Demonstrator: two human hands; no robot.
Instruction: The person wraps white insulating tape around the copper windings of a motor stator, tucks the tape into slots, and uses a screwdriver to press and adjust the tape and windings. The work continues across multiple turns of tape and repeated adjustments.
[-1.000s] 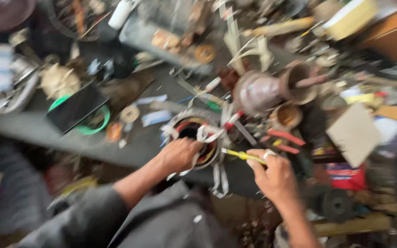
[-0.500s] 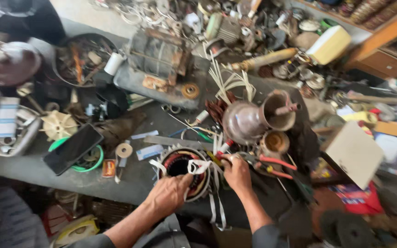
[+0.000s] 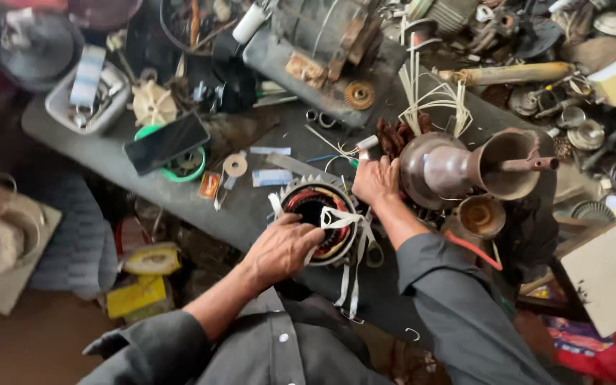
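Left hand (image 3: 279, 246) laid on the near rim of the round motor stator with red-brown copper windings and white cloth ties (image 3: 321, 221), fingers curled over its edge and pressing on the ring. Right hand (image 3: 373, 180) resting at the far rim of the same stator, fingers bent and closed together; whether something small is pinched between them, cannot tell. Stator lying flat near the front edge of the dark grey cluttered workbench (image 3: 251, 207), between both hands, with white ties hanging down over the bench edge.

Just right of the right hand, a dull brown metal motor housing with a funnel-shaped end and a short shaft (image 3: 465, 167), lying on its side. Behind it, a bunch of pale thin strips (image 3: 425, 96) standing up. To the left on the bench, a black smartphone (image 3: 165, 141) lying across a green round bowl (image 3: 183, 170). Nearby, a small white paper label (image 3: 272, 177).
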